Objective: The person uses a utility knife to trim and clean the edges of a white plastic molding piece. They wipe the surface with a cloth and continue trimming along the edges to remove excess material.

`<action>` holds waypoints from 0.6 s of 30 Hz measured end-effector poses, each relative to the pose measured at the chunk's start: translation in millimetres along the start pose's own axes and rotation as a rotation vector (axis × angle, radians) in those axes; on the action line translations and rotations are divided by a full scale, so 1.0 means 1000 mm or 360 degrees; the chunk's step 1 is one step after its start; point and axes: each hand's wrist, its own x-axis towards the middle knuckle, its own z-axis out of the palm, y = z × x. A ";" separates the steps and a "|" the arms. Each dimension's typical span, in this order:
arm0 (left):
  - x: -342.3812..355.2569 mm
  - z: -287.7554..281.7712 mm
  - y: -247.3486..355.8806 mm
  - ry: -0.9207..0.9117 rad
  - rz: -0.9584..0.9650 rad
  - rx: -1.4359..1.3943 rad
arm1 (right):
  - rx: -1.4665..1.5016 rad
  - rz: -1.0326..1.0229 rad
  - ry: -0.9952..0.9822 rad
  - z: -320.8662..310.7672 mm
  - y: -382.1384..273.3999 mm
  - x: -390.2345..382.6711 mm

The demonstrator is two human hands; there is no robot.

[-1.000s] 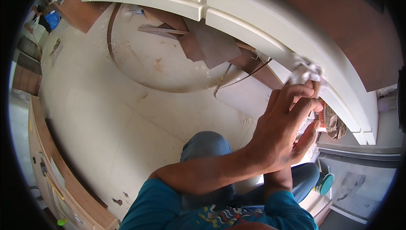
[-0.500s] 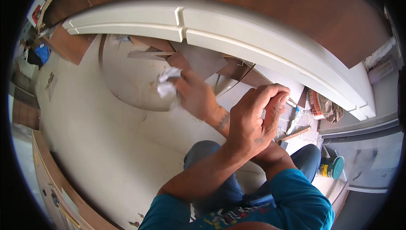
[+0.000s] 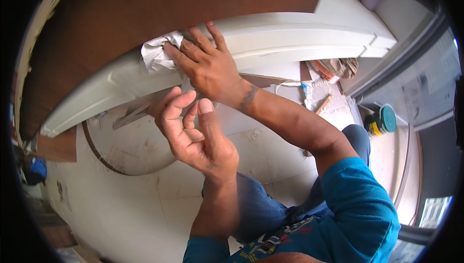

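My right hand (image 3: 208, 69) presses a crumpled white cloth or paper (image 3: 159, 52) against the white grooved trim (image 3: 299, 43), just under a dark brown wooden panel (image 3: 145, 2). Its fingers spread up along the trim, the thumb side over the wad. Below it my left hand (image 3: 195, 139) is raised palm up, its fingers loosely bent and apart, with nothing visible in them.
Brown board offcuts (image 3: 58, 147) lie under the trim at left, beside a thin curved strip (image 3: 106, 164). At right are a green-lidded bucket (image 3: 379, 123), a crumpled bag (image 3: 340, 67), a tube (image 3: 307, 96) and a grey framed pane (image 3: 411, 89).
The white wad has moved from the trim's right part, down and left, then up onto the trim in my right hand. My left hand has moved left and turned palm up. The view has shifted.
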 end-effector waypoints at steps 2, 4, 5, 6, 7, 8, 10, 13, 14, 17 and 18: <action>-0.002 0.009 0.004 -0.0088 -0.0011 0.0028 | -0.0009 0.0040 0.0020 -0.026 0.027 -0.016; -0.006 0.018 0.007 -0.0174 -0.0021 0.0005 | -0.0176 0.0049 0.0030 -0.047 0.066 -0.034; -0.006 0.019 0.006 -0.0214 -0.0029 0.0015 | -0.0234 0.0046 -0.0001 -0.060 0.084 -0.043; -0.007 0.017 0.006 -0.0238 -0.0036 0.0042 | -0.0270 0.0036 -0.0033 -0.072 0.100 -0.052; -0.007 0.015 0.008 -0.0237 -0.0037 0.0040 | -0.0320 0.0021 -0.0121 -0.085 0.121 -0.060; -0.009 0.017 0.007 -0.0284 -0.0087 -0.0022 | -0.0341 -0.0008 -0.0215 -0.098 0.145 -0.075; -0.006 0.016 0.009 -0.0305 -0.0134 -0.0056 | -0.0350 0.0193 -0.0471 -0.136 0.205 -0.110; 0.008 -0.006 0.035 -0.0332 -0.0759 -0.0337 | -0.0819 0.0070 -0.0421 -0.227 0.277 -0.141; 0.009 -0.020 0.035 -0.0226 -0.0695 -0.0202 | -0.0895 0.0048 -0.0359 -0.247 0.293 -0.151; 0.013 -0.067 -0.007 0.0001 -0.0465 0.0050 | -0.0832 0.0084 -0.0256 -0.255 0.315 -0.164; 0.019 -0.077 -0.024 0.0015 -0.0429 0.0332 | -0.0832 0.0072 -0.0324 -0.253 0.312 -0.158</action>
